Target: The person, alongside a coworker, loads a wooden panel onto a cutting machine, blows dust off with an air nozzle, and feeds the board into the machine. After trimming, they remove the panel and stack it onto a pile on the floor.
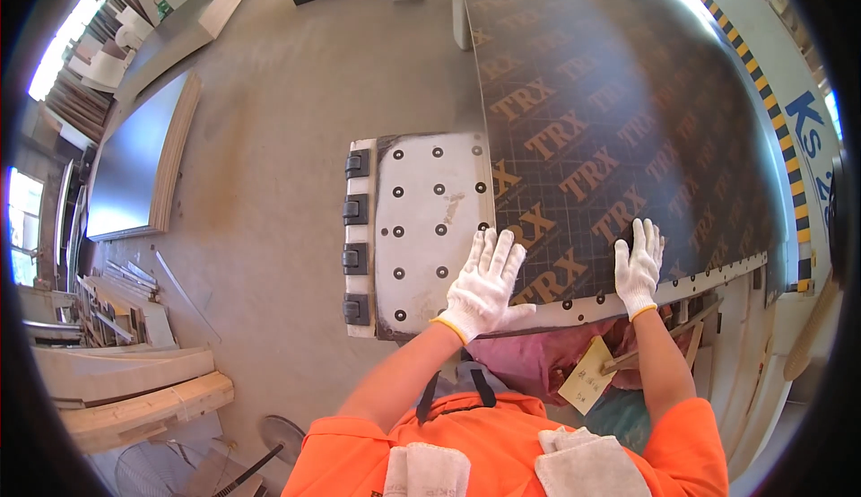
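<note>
A large dark brown coated panel (619, 93) printed with orange lettering lies flat on a machine table in front of me. My left hand (484, 283), in a white knit glove, rests palm down with fingers spread on the panel's near left corner. My right hand (639, 265), also gloved, lies flat on the panel's near edge further right. Neither hand grips anything. Orange sleeves cover my upper arms.
A grey metal plate (421, 228) with bolt heads and black stops sits left of the panel. A yellow-black striped rail (762, 84) runs along the right. Stacked boards (143, 156) and wood offcuts (126, 389) lie on the concrete floor at left. A person's feet stand far ahead.
</note>
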